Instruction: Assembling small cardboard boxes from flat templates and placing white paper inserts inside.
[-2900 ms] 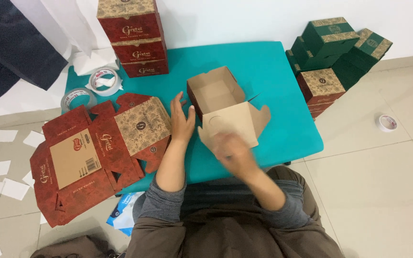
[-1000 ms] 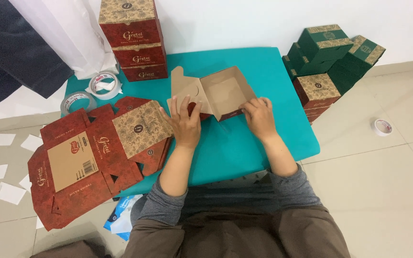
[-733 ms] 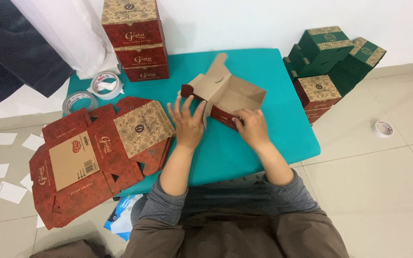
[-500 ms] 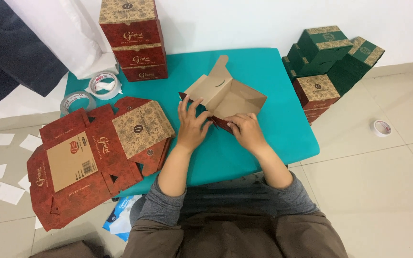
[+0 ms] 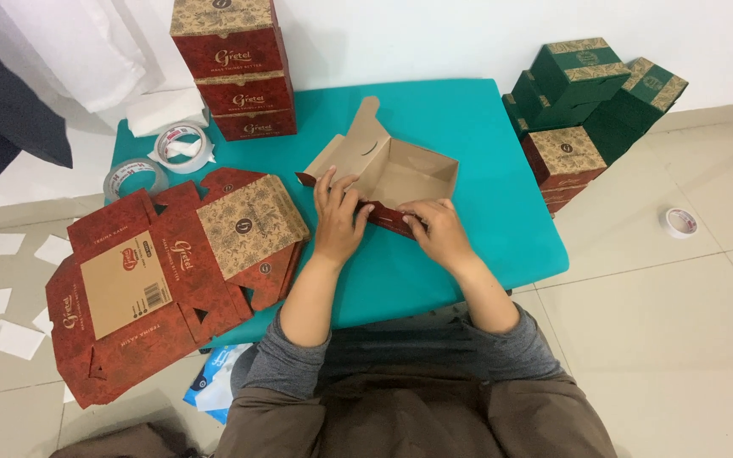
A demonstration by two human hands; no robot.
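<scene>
Your half-folded carton sits near the middle of the teal bench, its plain brown cardboard inside facing up, one rounded flap raised at the far left and a dark red printed wall along the near edge. Your left hand lies flat and spread, fingers pressing the near left corner of that wall. Your right hand is curled over the same near wall, fingertips pinching its edge.

To the left, a stack of flat red carton blanks overhangs the bench edge, showing a tan patterned panel and a brown rectangle. Beyond it lie two tape rolls. Three folded red boxes stand stacked at the far edge. Green boxes pile up on the right, and another tape roll rests on the tiled floor.
</scene>
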